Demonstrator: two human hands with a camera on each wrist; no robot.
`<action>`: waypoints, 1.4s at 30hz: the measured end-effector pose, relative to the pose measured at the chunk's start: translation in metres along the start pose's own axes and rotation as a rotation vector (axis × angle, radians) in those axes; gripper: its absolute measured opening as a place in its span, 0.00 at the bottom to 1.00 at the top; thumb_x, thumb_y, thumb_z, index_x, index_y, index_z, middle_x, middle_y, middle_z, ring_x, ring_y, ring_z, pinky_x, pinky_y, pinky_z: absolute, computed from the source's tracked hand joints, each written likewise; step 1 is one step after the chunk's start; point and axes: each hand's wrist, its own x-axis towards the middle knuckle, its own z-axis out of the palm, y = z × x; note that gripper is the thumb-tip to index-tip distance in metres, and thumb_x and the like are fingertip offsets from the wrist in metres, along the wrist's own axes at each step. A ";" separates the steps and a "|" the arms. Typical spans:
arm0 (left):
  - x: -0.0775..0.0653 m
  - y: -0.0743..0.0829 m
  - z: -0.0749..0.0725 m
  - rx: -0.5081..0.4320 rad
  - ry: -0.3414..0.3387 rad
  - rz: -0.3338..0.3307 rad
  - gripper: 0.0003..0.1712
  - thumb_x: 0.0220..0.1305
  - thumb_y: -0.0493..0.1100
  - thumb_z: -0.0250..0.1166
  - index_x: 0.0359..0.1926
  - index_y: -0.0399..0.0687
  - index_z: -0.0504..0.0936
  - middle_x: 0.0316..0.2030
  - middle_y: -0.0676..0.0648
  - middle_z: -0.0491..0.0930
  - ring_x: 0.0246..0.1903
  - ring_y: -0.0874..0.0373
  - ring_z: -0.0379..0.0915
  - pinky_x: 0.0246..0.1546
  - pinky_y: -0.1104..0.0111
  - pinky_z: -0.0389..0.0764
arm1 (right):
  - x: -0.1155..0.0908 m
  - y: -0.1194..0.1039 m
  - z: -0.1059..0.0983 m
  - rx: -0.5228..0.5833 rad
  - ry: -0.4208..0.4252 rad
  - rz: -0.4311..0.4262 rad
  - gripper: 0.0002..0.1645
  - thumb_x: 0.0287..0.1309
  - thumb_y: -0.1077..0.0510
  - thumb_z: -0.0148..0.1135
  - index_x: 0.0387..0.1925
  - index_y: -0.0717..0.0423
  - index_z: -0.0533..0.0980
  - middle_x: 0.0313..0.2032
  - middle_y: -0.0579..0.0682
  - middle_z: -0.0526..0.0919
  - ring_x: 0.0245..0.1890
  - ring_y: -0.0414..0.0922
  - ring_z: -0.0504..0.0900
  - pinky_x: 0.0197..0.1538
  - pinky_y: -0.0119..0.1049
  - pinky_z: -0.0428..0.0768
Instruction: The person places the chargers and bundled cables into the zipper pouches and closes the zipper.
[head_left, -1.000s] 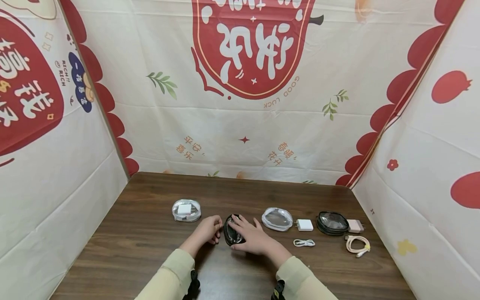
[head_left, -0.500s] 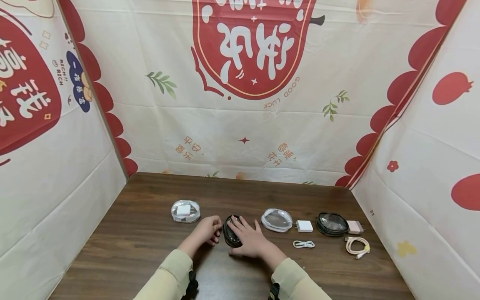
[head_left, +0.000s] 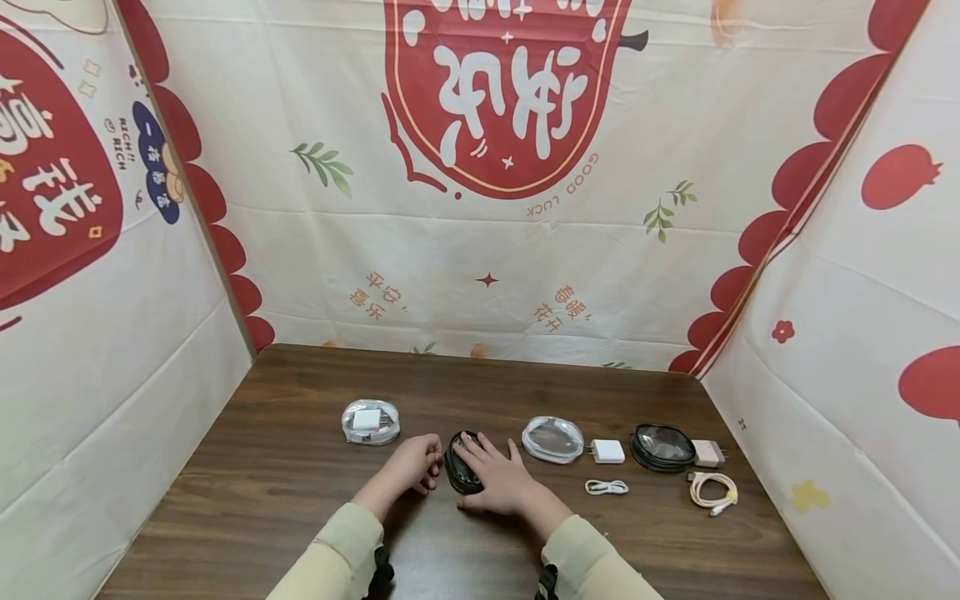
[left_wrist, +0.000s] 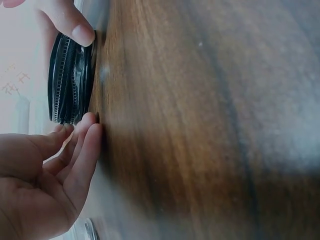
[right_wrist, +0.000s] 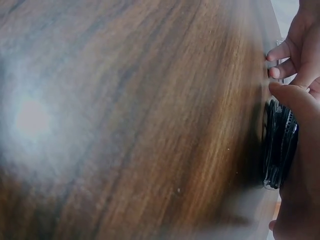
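Your spread right hand (head_left: pixel 501 481) holds the black pouch (head_left: pixel 458 468) down, apparently to steady it while your left hand (head_left: pixel 415 462) pinches its zipper (left_wrist: pixel 67 85)

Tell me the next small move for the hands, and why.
I'd probably draw the left hand gently along the zipper of the black pouch, with the right hand bracing it. The left hand appears to pinch at one end of the zipper, and the right hand rests on the pouch, fingers spread. The pull tab is hidden, so go slowly.
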 end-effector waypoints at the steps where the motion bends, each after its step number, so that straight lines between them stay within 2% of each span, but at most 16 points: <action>1: 0.000 0.000 0.000 0.002 0.001 -0.003 0.07 0.72 0.30 0.50 0.33 0.36 0.71 0.22 0.42 0.75 0.16 0.54 0.75 0.14 0.63 0.79 | 0.000 0.000 0.000 0.005 0.001 -0.001 0.53 0.54 0.27 0.57 0.76 0.38 0.50 0.76 0.42 0.46 0.74 0.48 0.45 0.66 0.69 0.44; 9: 0.000 0.001 0.003 0.073 0.005 -0.022 0.10 0.73 0.35 0.51 0.31 0.38 0.72 0.21 0.43 0.74 0.15 0.55 0.74 0.13 0.63 0.79 | -0.001 -0.003 -0.004 0.017 0.015 -0.009 0.52 0.56 0.28 0.56 0.76 0.42 0.51 0.75 0.45 0.48 0.75 0.49 0.44 0.67 0.68 0.41; 16: -0.001 0.001 0.002 0.105 0.000 0.022 0.10 0.72 0.32 0.52 0.31 0.38 0.73 0.21 0.44 0.73 0.15 0.54 0.75 0.13 0.64 0.79 | 0.002 -0.009 -0.009 0.029 0.002 0.014 0.54 0.56 0.28 0.57 0.76 0.46 0.52 0.75 0.47 0.49 0.74 0.52 0.47 0.67 0.68 0.41; 24: -0.006 0.003 0.002 0.100 0.001 0.045 0.10 0.69 0.30 0.54 0.29 0.37 0.74 0.21 0.44 0.74 0.16 0.56 0.74 0.13 0.65 0.78 | 0.001 -0.010 -0.005 0.018 0.006 0.023 0.55 0.54 0.29 0.59 0.76 0.46 0.51 0.75 0.44 0.48 0.74 0.50 0.47 0.66 0.69 0.42; 29: -0.009 0.005 0.005 0.066 -0.005 0.037 0.10 0.69 0.30 0.54 0.29 0.35 0.74 0.21 0.44 0.74 0.16 0.56 0.74 0.14 0.65 0.79 | 0.004 -0.009 -0.002 0.003 0.007 0.035 0.55 0.54 0.28 0.58 0.76 0.45 0.51 0.75 0.42 0.47 0.74 0.49 0.47 0.66 0.69 0.42; 36: -0.019 0.012 0.013 -0.006 -0.095 0.006 0.10 0.70 0.30 0.53 0.29 0.33 0.74 0.22 0.44 0.75 0.16 0.56 0.74 0.15 0.64 0.80 | 0.007 -0.009 0.004 -0.002 0.032 0.069 0.56 0.52 0.29 0.60 0.76 0.46 0.52 0.75 0.43 0.49 0.74 0.49 0.48 0.65 0.70 0.42; 42: -0.024 0.011 0.015 0.012 -0.046 0.002 0.10 0.71 0.32 0.55 0.30 0.34 0.76 0.22 0.43 0.75 0.17 0.56 0.75 0.15 0.64 0.80 | 0.007 -0.012 0.004 0.009 0.043 0.074 0.56 0.52 0.30 0.61 0.76 0.48 0.52 0.75 0.45 0.49 0.74 0.50 0.48 0.65 0.70 0.41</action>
